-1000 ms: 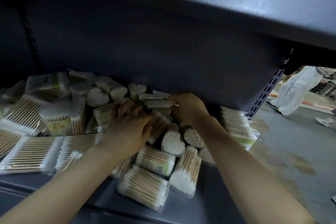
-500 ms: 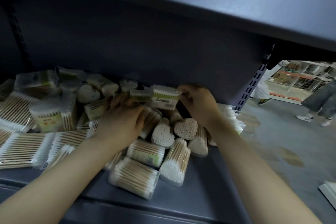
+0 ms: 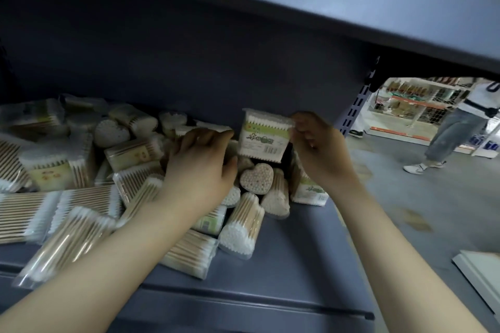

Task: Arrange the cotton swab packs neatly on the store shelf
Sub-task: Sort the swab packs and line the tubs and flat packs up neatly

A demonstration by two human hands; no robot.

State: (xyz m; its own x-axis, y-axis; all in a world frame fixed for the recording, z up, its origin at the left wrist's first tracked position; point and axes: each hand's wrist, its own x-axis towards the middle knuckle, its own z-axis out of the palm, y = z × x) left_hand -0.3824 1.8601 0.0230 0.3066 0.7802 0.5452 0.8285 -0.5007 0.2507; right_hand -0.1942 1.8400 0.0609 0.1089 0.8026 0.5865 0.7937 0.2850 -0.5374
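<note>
While my right hand (image 3: 322, 154) pinches an upright pack (image 3: 263, 134) at 12 o'clock above the shelf (image 3: 284, 273), my left hand (image 3: 200, 167) rests loosely curled on the pile (image 3: 121, 159) at 9 o'clock.

Hands (image 3: 320, 154) on swab pack (image 3: 263, 136) (upright)

Dim overall inside the shelf bay (image 3: 270, 265); back panel (image 3: 189, 62) near black, detail lost toward upper left. Brightest zone at right, where the lit aisle floor (image 3: 405, 197) and the far store racks (image 3: 422, 100) look washed out. Soft sheen along underside of upper shelf (image 3: 297, 3). Deep shadow between heaped swab packs (image 3: 81, 197). Motion blur on packs at left edge; labels there unreadable. Wide-angle bending of shelf edges toward corners. Forearms evenly lit, no hard shadows.
</note>
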